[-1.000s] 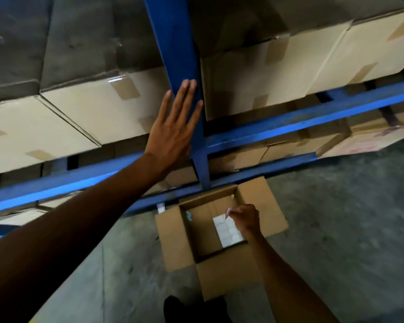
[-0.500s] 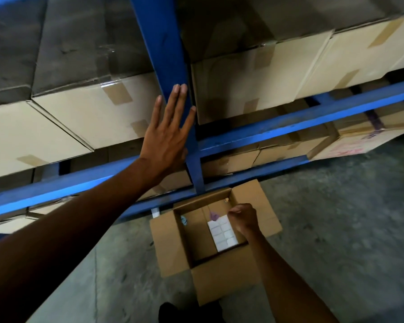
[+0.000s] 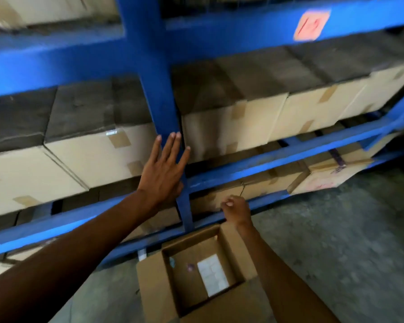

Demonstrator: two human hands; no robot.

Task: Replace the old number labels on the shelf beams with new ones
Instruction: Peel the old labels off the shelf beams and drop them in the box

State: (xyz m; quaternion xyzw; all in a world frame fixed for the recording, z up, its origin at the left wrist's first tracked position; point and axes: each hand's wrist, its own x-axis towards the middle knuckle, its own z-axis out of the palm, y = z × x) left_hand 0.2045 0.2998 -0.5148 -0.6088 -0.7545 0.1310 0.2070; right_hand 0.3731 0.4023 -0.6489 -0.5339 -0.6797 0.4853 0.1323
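Note:
My left hand point(image 3: 163, 173) lies flat with straight fingers against the blue upright post point(image 3: 149, 66) of the shelf. My right hand point(image 3: 237, 212) is raised above the open cardboard box point(image 3: 149, 287) on the floor, its fingers curled and pinching what looks like a small pale label at the fingertips. A white sheet of labels point(image 3: 212, 278) lies inside the box. An orange number label point(image 3: 311, 24), blurred, sticks on the upper blue beam point(image 3: 243, 31) at the top right. A lower beam point(image 3: 266, 164) runs just behind my right hand.
Taped cardboard cartons point(image 3: 231, 127) fill the shelf levels on both sides of the post. More cartons point(image 3: 331, 176) sit on the lowest level. Grey concrete floor point(image 3: 336, 241) spreads to the right of the open box.
My right hand has lifted out of the box, away from the label sheet, up to the lower beam. The view has tilted upward, showing the upper beam and its orange label. My left hand stays on the post.

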